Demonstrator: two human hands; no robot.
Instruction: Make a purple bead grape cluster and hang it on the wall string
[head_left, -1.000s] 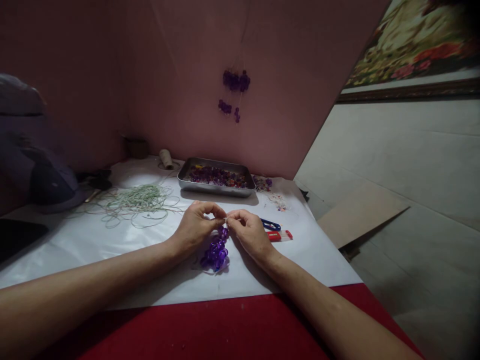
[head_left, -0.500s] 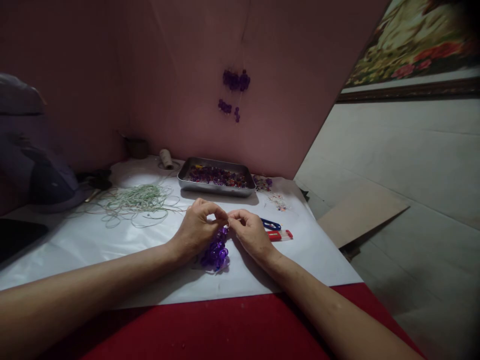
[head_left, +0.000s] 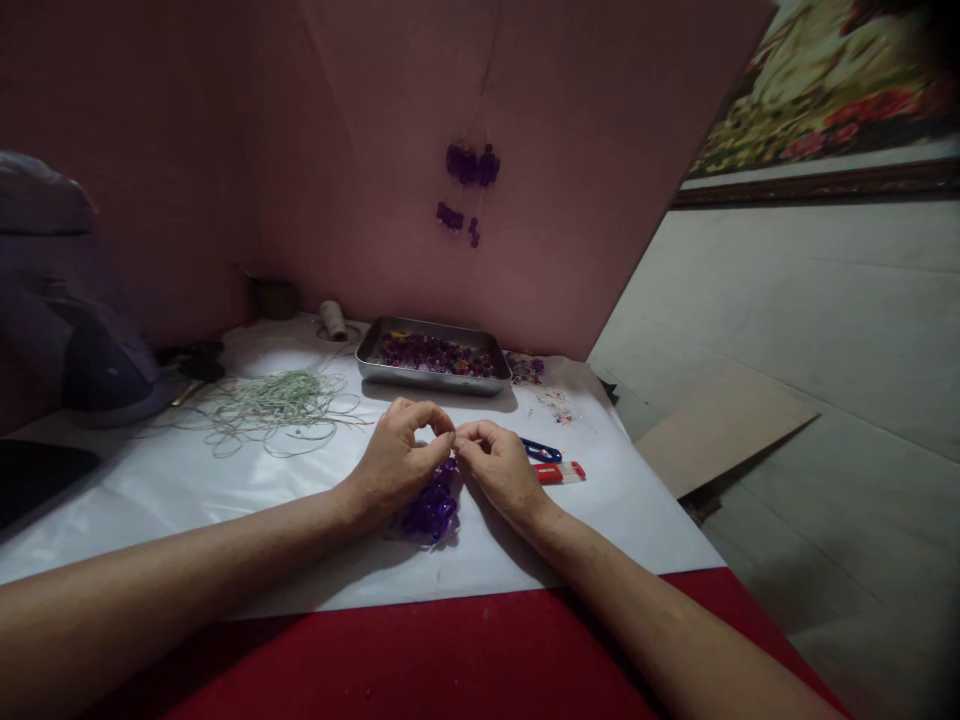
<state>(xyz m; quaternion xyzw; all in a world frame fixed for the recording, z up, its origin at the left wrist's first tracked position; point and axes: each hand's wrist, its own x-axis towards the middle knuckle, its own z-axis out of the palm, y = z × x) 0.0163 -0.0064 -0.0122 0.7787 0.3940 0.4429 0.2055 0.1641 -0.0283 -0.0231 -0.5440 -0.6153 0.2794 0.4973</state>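
My left hand (head_left: 409,455) and my right hand (head_left: 496,466) meet fingertip to fingertip over the white table cover. Thumb and forefinger of each are pinched at the top end of a cluster of shiny purple beads (head_left: 433,512). The thin thread between the fingertips is too small to see clearly. Below the pinch the cluster spreads downward, partly hidden behind my left hand; whether it rests on the cover cannot be told. Just right of my right hand lie a dark blue tool, likely thread snippers (head_left: 543,451), and a red and clear cutter (head_left: 559,472).
Behind my hands stands a metal tray (head_left: 435,379) of mixed beads. Loose beads (head_left: 553,404) lie to its right. Tangled green cord (head_left: 281,405) spreads at left, near a thread spool (head_left: 332,319). Purple bead pieces (head_left: 472,163) hang on the pink wall. Red cloth (head_left: 420,660) covers the front.
My hands stay pinched together in nearly the same spot, with my left fingertips shifted very slightly. The purple bead cluster has barely moved.
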